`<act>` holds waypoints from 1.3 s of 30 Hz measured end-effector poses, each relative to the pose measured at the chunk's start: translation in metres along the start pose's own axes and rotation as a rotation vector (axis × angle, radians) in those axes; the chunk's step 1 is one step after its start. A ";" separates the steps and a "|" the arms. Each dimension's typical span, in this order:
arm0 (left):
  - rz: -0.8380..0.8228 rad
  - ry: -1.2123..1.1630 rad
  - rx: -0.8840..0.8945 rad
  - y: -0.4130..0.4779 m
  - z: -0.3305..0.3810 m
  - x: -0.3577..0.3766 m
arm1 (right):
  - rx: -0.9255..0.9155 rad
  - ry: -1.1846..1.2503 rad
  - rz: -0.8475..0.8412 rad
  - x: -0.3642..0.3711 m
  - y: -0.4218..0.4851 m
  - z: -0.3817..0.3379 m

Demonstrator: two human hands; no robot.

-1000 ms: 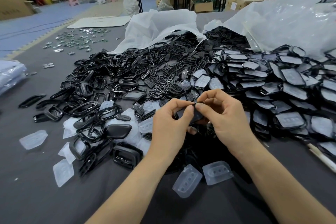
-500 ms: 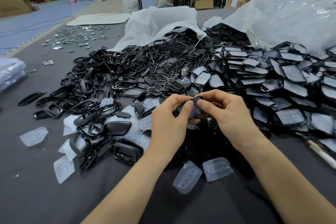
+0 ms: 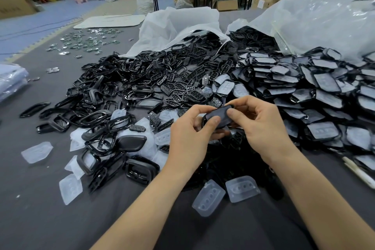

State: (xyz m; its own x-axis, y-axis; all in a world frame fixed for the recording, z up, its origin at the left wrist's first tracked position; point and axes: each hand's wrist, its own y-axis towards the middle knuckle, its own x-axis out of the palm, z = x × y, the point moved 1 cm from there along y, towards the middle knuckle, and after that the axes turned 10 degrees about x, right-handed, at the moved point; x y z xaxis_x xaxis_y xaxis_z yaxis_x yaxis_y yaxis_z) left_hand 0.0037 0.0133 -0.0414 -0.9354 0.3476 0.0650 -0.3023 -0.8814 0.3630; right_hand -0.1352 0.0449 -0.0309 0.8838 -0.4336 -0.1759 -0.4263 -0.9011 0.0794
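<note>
Grey table [image 3: 40, 219], parts [image 3: 182, 79] heaped nine to three o'clock; my left hand [image 3: 188, 140] and right hand [image 3: 263, 128] pinch one shell [image 3: 218, 116] from both ends, probably to snap it shut.

I hold a shell [image 3: 218, 116] between my left hand [image 3: 188, 140] and my right hand [image 3: 261, 128], above the table [image 3: 40, 219]. A pair of moulded inserts [image 3: 242, 189] lies side by side on the table between my forearms. Beyond my hands a heap of frames [image 3: 129, 79] spreads to the left, and a heap of stacked parts [image 3: 316, 91] lies to the right. Behind each heap an opened bag lies on the table, the left bag [image 3: 172, 24] and the right bag [image 3: 324, 22], with parts spilling from both. A lone insert [image 3: 37, 152] lies left of the frames. Far back on the left, small pieces [image 3: 85, 42] are scattered before a flat board [image 3: 109, 21].
</note>
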 end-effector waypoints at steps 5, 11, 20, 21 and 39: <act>0.008 -0.014 -0.018 0.000 0.001 0.001 | 0.090 0.100 -0.062 -0.001 0.002 0.003; -0.002 -0.009 -0.018 0.000 0.001 0.000 | 0.158 0.214 -0.241 -0.003 0.000 0.001; -0.109 0.312 0.190 -0.002 0.004 -0.002 | 0.230 0.252 -0.217 -0.003 -0.001 0.001; -0.112 0.341 0.193 -0.002 0.002 -0.002 | 0.233 0.260 -0.222 -0.003 -0.001 0.000; -0.089 0.554 0.268 -0.004 -0.003 -0.001 | 0.236 0.054 -0.154 -0.002 -0.002 0.001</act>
State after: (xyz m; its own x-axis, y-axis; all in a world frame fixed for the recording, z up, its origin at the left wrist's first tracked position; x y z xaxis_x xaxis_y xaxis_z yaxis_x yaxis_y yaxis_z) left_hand 0.0049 0.0159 -0.0457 -0.8869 0.1349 -0.4419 -0.3938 -0.7209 0.5703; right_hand -0.1364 0.0479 -0.0319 0.9480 -0.2966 -0.1155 -0.3134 -0.9332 -0.1759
